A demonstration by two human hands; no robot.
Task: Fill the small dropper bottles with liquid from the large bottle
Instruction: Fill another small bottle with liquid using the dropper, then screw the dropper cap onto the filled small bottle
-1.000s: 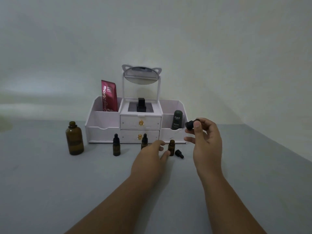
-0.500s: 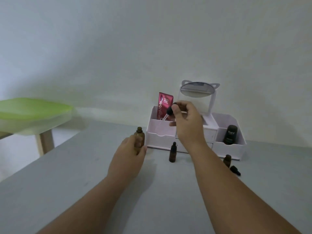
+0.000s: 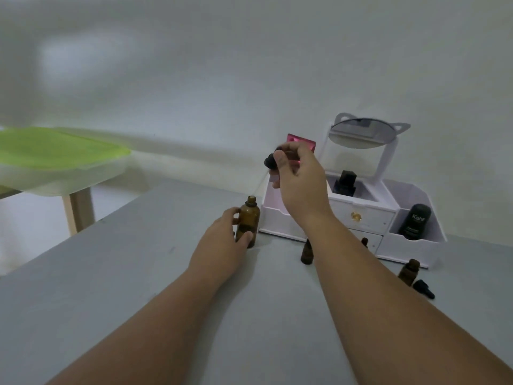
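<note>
The large amber bottle (image 3: 249,219) stands uncapped on the grey table (image 3: 111,287). My left hand (image 3: 222,243) grips its side. My right hand (image 3: 298,176) pinches a black dropper (image 3: 270,161) above it, and the thin glass tube slants down to the bottle's mouth. One small amber dropper bottle (image 3: 307,252) stands capped beside my right forearm. Another small bottle (image 3: 407,271) stands open at the right, with its black dropper cap (image 3: 423,288) lying next to it. A third small cap (image 3: 364,242) peeks out behind my right arm.
A white drawer organiser (image 3: 369,218) with a cat-ear mirror (image 3: 359,133) stands against the wall. It holds a red sachet (image 3: 301,141), a black bottle (image 3: 344,182) and a dark tube (image 3: 415,222). A green-topped side table (image 3: 55,157) stands at the left.
The view swung left. My left hand went from the small bottles to the large bottle and gripped it. My right hand carried the dropper over to the large bottle's mouth.
</note>
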